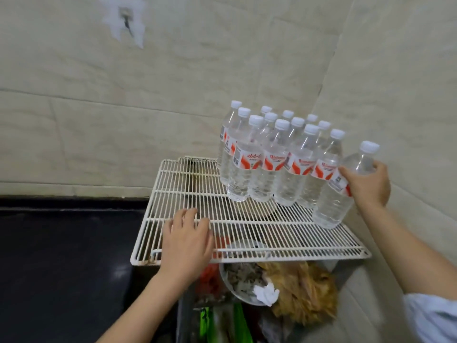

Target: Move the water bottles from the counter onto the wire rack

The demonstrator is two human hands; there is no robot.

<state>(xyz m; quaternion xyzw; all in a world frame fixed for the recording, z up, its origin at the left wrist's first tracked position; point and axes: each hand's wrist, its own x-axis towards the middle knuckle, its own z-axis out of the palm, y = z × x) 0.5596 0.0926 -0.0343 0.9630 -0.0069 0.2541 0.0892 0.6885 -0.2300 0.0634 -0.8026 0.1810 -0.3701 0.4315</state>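
A white wire rack (188,184) lies flat over a sink in the corner. Several clear water bottles (267,164) with white caps and red-and-white labels stand in rows at its back right. My right hand (368,184) grips one more water bottle (331,206) around its upper half; it leans to the right, with its base on the rack's right side, next to the front row. My left hand (185,243) rests palm down on the rack's front left part, fingers spread, holding nothing.
A dark counter (61,263) stretches to the left of the rack. Below the rack sit a plate (237,290) with food scraps, a crumpled tissue, brown peelings and green wrappers. Tiled walls (148,95) close in behind and on the right.
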